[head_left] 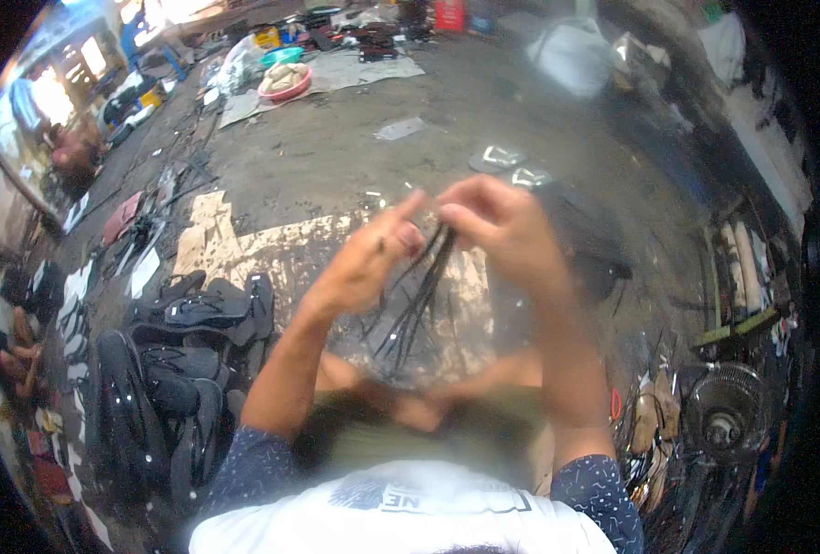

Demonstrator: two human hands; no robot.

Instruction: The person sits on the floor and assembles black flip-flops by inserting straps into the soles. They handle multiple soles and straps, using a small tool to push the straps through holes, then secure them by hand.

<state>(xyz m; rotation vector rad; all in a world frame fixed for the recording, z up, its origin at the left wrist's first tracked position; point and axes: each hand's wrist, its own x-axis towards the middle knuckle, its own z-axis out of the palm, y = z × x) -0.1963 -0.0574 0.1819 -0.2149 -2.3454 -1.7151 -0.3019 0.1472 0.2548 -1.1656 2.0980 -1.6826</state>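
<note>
Thin black strips [417,305] hang in a loose bundle before me, their upper ends pinched in my right hand [502,222]. My left hand [368,263] is close beside the strips, index finger stretched toward the right fingertips and thumb apart from it. Its other fingers are mostly hidden, and I see nothing clearly gripped there. Below the hands, the free ends dangle above a worn, stained tan sheet [271,245] on the floor. The fingertips and strips are slightly blurred.
Black shoes or sandals [174,369] are piled at my left. A pair of sandals [497,159] lies ahead. To the right stand a round fan [724,415] and loose tools. Farther off are a pink basin [285,92] and a white sack [571,55].
</note>
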